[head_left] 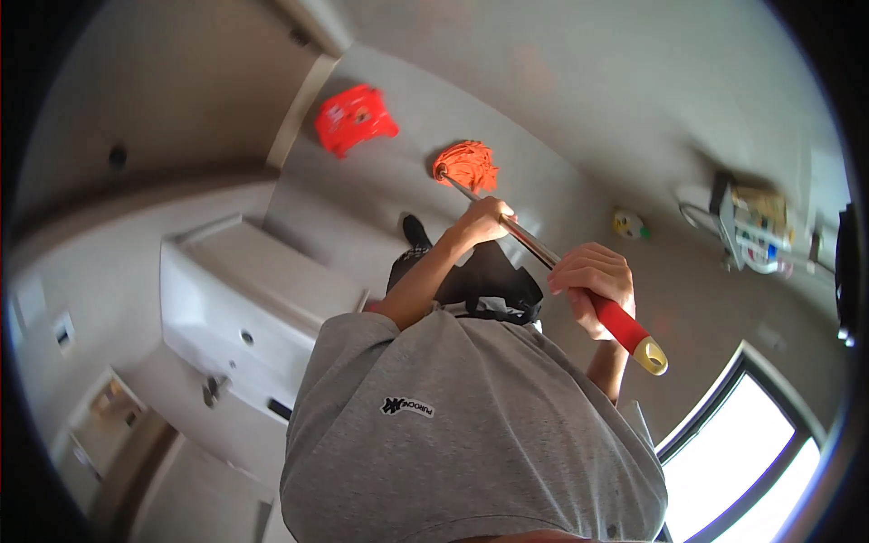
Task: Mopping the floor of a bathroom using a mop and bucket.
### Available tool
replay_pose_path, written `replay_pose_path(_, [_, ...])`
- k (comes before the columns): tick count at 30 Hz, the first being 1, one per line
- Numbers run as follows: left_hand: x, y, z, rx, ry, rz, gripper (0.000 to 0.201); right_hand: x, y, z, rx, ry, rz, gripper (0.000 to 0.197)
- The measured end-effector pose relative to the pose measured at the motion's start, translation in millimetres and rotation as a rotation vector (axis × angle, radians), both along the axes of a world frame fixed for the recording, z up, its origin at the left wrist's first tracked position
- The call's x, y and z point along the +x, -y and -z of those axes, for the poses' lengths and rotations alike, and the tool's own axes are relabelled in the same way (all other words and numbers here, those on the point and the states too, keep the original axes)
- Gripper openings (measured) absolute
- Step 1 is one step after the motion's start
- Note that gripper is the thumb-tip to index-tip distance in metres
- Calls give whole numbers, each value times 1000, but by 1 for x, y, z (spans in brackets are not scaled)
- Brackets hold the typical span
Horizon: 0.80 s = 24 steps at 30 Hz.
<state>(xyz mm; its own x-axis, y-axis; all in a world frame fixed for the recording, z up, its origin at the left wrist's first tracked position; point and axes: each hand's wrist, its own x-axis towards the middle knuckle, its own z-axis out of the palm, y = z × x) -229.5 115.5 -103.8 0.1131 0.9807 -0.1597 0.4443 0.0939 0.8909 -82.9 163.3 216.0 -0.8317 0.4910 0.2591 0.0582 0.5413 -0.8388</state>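
A mop with an orange string head (pixel 469 166) slants away from me, its head resting on the grey floor. Its metal pole (pixel 529 241) runs back between my hands to a red grip (pixel 615 322) with a pale yellow end cap. My left hand (pixel 486 220) is wrapped round the pole on the side nearer the mop head. Higher up, my right hand (pixel 595 282) closes round the pole where the red grip begins. One dark shoe (pixel 415 230) of mine shows left of the mop head.
Beyond the mop, to the left, a blurred red plastic item (pixel 355 119) stands on the floor. A white tub (pixel 204 303) is on my left. To the right are a wall rack (pixel 756 226) with containers, a small yellow, white and green object (pixel 628 223) and a bright window (pixel 733 443).
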Motion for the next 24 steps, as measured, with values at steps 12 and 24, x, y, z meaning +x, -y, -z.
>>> replay_pose_path(12, [-180,256,46,-145,-124,-758,23,-230,97,45,-52,232,-675,18])
replay_pose_path(24, [-154,295,73,-135,-180,-1152,26,-230,106,96,-205,354,-783,17])
